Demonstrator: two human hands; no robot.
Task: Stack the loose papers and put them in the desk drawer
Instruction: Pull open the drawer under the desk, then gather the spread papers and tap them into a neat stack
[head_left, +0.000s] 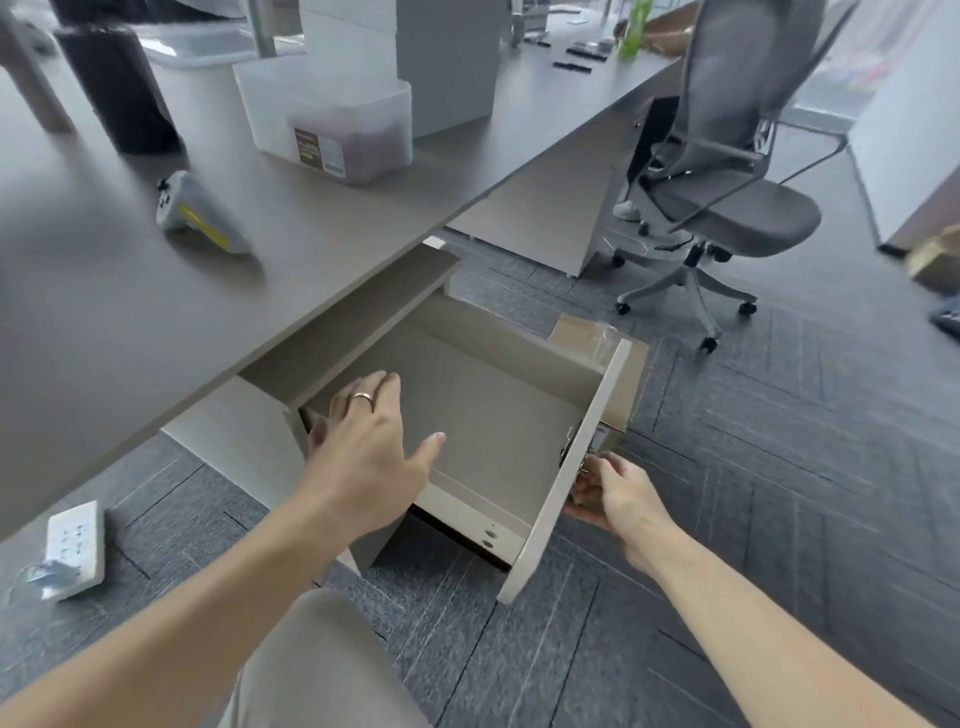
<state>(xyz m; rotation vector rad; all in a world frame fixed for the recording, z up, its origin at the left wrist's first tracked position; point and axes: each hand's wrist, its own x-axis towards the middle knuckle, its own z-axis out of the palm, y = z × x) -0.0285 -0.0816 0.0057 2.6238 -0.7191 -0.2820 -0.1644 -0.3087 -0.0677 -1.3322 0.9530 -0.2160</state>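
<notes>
We cannot find the loose papers anywhere in view. The desk drawer (498, 415) stands pulled out below the grey desk (130, 312), its floor bare. Our left hand (363, 447) hovers over its near wall, fingers spread and holding nothing. Our right hand (613, 493) is closed on the drawer front, seemingly pinching a small metal key (584, 465), though blur hides it. A swivel chair (727, 197) stands on grey carpet; a power strip (72, 545) lies underneath the desk.

Left hand (363, 457) spread flat, palm down; right hand (615, 493) curled, pinching.
</notes>
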